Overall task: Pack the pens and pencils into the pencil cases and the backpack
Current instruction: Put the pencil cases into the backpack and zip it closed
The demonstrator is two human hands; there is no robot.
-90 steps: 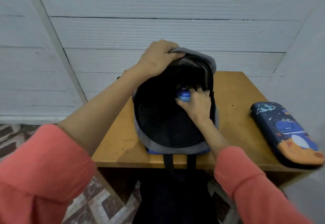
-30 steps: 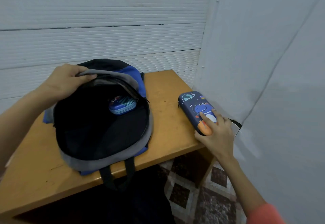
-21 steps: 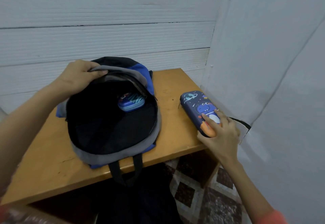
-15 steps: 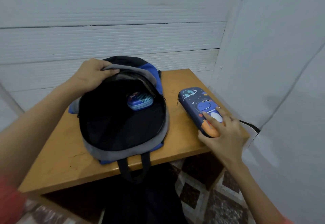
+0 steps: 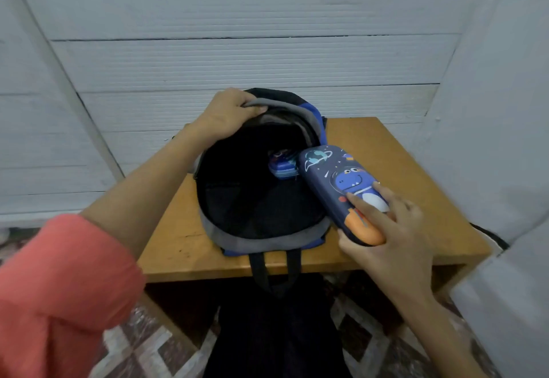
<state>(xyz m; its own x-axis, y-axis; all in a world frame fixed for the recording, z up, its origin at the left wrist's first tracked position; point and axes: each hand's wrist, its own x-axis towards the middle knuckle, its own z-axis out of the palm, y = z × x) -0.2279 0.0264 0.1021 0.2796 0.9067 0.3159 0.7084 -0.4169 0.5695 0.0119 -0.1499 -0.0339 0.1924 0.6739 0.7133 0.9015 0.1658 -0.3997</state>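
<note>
your left hand (image 5: 228, 113) curls its fingers round the grey top rim of the black-and-blue fabric backpack (image 5: 261, 239), holding the mouth wide on the bare wooden bench (image 5: 401, 167). your right hand (image 5: 389, 229) grips the long navy hard-shell pencil case with the dinosaur print (image 5: 329, 175) at its orange end, fingers laid along the top and thumb underneath. the case's far end reaches over the right lip of the opening. a small blue striped pencil case (image 5: 282, 167) sits deep inside, just beside that tip.

the grip is at one end only, so the long case could lever downward and slip. its leading end could catch the grey lip or butt the small case and stall short of the bottom. if your left hand lets the rim sag, the mouth would probably fold onto it. a hard push may slide the backpack, whose black straps (image 5: 267, 270) hang over the bench's near edge.

there is room to the left inside the dark mouth. to the right, the bench lies open as far as the pale wall panel (image 5: 490, 110). the near edge runs close under your right wrist.
</note>
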